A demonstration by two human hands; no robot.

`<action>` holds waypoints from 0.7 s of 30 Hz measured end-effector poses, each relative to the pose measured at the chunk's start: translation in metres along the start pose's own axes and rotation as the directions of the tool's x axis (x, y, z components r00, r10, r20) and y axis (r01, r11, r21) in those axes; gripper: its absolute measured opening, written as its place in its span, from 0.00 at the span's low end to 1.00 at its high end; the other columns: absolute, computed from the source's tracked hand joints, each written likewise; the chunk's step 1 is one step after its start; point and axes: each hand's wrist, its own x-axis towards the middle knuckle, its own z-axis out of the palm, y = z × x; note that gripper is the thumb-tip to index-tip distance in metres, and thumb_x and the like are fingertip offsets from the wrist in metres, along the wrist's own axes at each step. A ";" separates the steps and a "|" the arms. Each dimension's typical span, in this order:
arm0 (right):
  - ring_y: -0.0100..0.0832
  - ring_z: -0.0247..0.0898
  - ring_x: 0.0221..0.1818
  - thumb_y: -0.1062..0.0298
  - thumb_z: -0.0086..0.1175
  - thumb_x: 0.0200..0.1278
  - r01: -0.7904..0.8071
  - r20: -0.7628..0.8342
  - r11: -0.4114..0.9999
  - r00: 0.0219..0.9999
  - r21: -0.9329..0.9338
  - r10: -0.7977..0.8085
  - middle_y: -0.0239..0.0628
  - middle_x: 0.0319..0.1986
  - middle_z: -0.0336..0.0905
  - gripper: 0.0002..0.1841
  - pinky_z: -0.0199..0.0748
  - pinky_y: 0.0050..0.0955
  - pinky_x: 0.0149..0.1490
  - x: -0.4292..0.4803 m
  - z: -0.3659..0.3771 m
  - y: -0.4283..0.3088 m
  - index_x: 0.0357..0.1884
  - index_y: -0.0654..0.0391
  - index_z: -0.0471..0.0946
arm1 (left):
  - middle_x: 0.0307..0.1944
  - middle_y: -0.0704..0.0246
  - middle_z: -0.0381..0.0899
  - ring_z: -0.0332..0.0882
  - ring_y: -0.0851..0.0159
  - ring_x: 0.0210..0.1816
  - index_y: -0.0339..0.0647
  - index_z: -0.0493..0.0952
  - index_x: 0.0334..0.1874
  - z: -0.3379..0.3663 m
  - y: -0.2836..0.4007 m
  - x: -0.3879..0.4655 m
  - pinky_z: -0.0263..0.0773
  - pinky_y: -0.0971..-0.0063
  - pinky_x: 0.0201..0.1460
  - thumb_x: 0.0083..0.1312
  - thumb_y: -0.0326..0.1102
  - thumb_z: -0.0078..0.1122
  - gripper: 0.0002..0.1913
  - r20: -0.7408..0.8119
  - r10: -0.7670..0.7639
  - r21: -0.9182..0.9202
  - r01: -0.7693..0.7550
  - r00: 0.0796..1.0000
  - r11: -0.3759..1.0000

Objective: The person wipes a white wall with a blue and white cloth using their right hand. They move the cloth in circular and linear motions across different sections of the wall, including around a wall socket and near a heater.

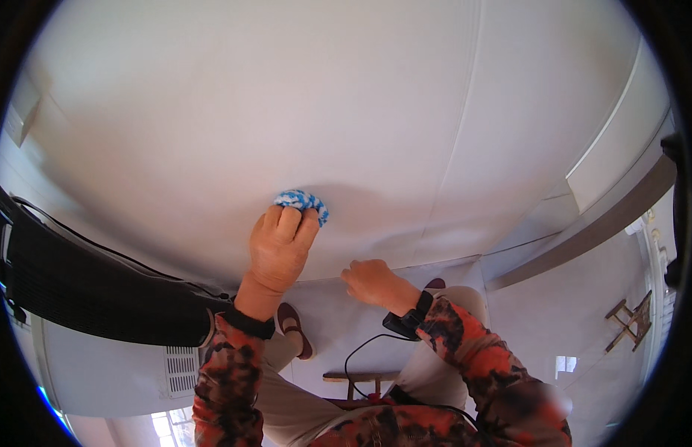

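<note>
My left hand (pixel 279 246) grips a folded blue-and-white cloth (pixel 299 199) and presses it against the lower part of a broad white wall (pixel 301 112). The fingers hide much of the cloth. Lower and to the right, my right hand (pixel 377 284) is loosely curled, with nothing visible in it. It hangs in front of the wall's foot, and I cannot tell whether it touches the surface. A black device (pixel 402 323) with a cable sits at my right wrist.
On the left, a long black perforated panel (pixel 106 296) carries a black cable (pixel 100 246). A wooden stool (pixel 346 377) is beneath me. A brown curved edge (pixel 592 229) runs along the right, near a small wooden stool (pixel 631 321) on the pale floor (pixel 536 313).
</note>
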 end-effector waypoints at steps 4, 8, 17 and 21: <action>0.48 0.81 0.38 0.60 0.61 0.60 -0.024 0.029 1.000 0.999 -0.004 0.024 0.42 0.33 0.80 0.11 0.79 0.46 0.39 0.000 -0.003 -0.004 0.40 0.55 0.81 | 0.37 0.67 0.74 0.76 0.59 0.36 0.39 0.82 0.40 0.021 0.011 -0.033 0.77 0.68 0.34 0.51 0.22 0.69 0.13 0.027 -0.084 -0.046 0.085 0.996 0.995; 0.47 0.81 0.41 0.59 0.61 0.61 -0.077 0.141 0.996 0.986 -0.054 0.084 0.42 0.35 0.81 0.12 0.79 0.46 0.41 0.004 -0.016 -0.010 0.40 0.55 0.82 | 0.35 0.68 0.71 0.75 0.60 0.35 0.42 0.82 0.40 0.044 0.019 -0.066 0.76 0.69 0.33 0.53 0.24 0.68 0.12 0.009 -0.161 -0.082 0.161 0.987 0.984; 0.50 0.80 0.41 0.59 0.60 0.62 -0.144 0.201 0.989 0.970 0.018 0.138 0.45 0.36 0.80 0.12 0.78 0.46 0.43 0.010 -0.044 -0.014 0.37 0.57 0.83 | 0.38 0.63 0.76 0.79 0.51 0.40 0.41 0.81 0.41 0.083 0.060 -0.143 0.77 0.64 0.39 0.48 0.16 0.67 0.17 0.106 -0.665 -0.323 0.658 0.739 0.680; 0.50 0.80 0.41 0.59 0.60 0.64 -0.145 0.198 0.989 0.971 0.030 0.136 0.44 0.36 0.80 0.11 0.78 0.47 0.43 0.012 -0.047 -0.015 0.40 0.56 0.81 | 0.37 0.64 0.75 0.78 0.53 0.40 0.41 0.78 0.38 0.115 0.085 -0.168 0.76 0.64 0.42 0.51 0.18 0.67 0.14 0.191 -0.888 -0.378 0.866 0.419 0.327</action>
